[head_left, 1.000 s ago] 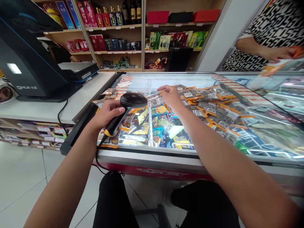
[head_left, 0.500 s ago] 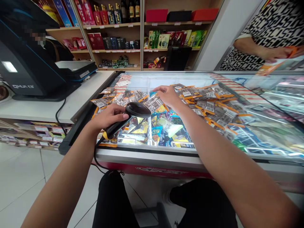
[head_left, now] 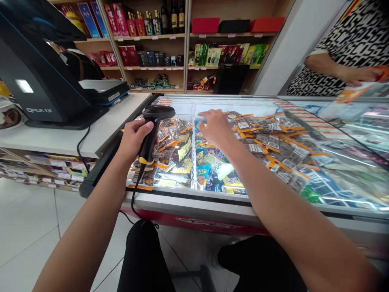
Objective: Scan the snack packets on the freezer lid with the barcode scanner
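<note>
My left hand [head_left: 135, 138] is wrapped round the handle of a black and yellow barcode scanner [head_left: 149, 142], whose head is raised and whose cable hangs down over the freezer's front edge. Beneath and beside it lies a small heap of clear snack packets [head_left: 164, 156] with orange edges. My right hand [head_left: 216, 127] hovers over the freezer's glass top, fingers apart, with nothing visible in it. Just right of that hand spreads a larger pile of the same packets [head_left: 270, 140], barcode labels facing up on many. Some fingertips of the left hand are hidden behind the scanner.
Colourful ice-cream packs show inside the chest freezer [head_left: 194, 198]. At left stands a checkout terminal with a scale [head_left: 103, 91] on a white counter [head_left: 69, 140]. Shelves line the back. Across the freezer at right, a person in a patterned top [head_left: 334, 61] holds an orange-and-white packet.
The scanner has swung from lying low over the packets to a raised, more upright pose. A packet under my right hand is no longer there, and that hand's fingers have spread.
</note>
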Demonstrator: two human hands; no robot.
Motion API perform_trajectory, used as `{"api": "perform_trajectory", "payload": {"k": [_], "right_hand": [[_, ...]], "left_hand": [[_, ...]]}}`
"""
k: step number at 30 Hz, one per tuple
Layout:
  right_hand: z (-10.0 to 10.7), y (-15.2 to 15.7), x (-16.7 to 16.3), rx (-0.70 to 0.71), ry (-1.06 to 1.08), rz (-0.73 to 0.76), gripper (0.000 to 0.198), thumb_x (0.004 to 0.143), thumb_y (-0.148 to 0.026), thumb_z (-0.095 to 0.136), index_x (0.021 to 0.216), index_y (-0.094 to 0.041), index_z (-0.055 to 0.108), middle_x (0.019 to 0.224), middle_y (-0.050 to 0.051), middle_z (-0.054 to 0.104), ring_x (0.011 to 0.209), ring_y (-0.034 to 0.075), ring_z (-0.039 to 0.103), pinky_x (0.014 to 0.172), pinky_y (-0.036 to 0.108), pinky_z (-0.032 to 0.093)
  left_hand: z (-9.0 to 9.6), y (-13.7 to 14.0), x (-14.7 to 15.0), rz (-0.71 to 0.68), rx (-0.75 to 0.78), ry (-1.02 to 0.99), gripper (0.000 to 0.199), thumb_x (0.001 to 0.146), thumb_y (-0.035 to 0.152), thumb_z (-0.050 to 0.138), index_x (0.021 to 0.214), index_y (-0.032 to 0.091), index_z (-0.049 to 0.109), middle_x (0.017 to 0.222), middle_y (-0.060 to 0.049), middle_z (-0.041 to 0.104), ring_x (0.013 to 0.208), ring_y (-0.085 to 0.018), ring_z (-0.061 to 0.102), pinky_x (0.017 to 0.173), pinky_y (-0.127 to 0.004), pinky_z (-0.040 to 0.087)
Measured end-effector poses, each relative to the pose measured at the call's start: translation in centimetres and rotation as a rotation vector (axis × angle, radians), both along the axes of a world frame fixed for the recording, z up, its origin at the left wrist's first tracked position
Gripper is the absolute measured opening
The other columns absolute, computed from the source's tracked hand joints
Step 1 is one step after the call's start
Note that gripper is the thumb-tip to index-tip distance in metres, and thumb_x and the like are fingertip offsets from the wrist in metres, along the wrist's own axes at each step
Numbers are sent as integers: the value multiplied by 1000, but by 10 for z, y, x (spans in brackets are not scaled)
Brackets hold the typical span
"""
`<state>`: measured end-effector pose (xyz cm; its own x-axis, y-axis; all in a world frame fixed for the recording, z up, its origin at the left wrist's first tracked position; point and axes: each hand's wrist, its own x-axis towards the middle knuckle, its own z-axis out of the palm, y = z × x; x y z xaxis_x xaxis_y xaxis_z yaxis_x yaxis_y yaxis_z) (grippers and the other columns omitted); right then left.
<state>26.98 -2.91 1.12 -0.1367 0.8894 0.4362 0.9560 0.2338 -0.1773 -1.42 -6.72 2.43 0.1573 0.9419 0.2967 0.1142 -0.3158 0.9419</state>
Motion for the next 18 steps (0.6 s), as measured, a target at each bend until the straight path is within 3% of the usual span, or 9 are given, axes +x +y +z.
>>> {"api": "perform_trajectory", "payload": {"k": [2,5,8,12,15,18], "right_hand": [[-5,-3,-24,-137,-82,147,56,110,-39,43,159,-17,54,159,17,56,146,40,48,118,58,42],[-13,-3,-45,-301,-173,168,64,111,-46,38,167,-17,43,170,18,43,152,43,43,120,64,38],[-12,-2,-42,-309,-173,146,60,110,-36,39,166,-14,45,163,21,51,146,44,49,118,64,40],[-7,-6,-21,-335,-8,211,63,102,-14,44,166,-11,44,157,19,58,149,37,47,118,52,44],[-9,-6,-12,-295,146,270,62,103,-11,44,164,-15,46,156,14,60,150,31,47,120,46,43],[-14,-1,-12,-287,171,299,56,102,-9,45,155,-17,58,161,15,54,144,30,54,117,43,45]], "left_hand": [[1,0,1,6,5,-2,36,88,57,65,82,21,60,61,-2,68,40,-14,58,36,-25,46],[2,-1,2,-4,7,11,37,87,57,67,79,22,59,61,-2,68,40,-14,58,36,-25,47],[0,-1,2,-30,-7,24,38,88,58,68,79,22,59,61,-2,68,40,-15,60,37,-25,48],[-1,-2,1,-93,-19,33,40,87,58,70,78,21,58,62,-2,70,42,-15,61,38,-26,51],[0,-3,2,-167,-42,76,42,84,59,74,77,20,59,60,-2,69,43,-16,63,41,-27,53],[0,-4,2,-250,-82,129,44,83,61,74,79,20,60,62,-2,71,44,-18,65,42,-28,55]]}}
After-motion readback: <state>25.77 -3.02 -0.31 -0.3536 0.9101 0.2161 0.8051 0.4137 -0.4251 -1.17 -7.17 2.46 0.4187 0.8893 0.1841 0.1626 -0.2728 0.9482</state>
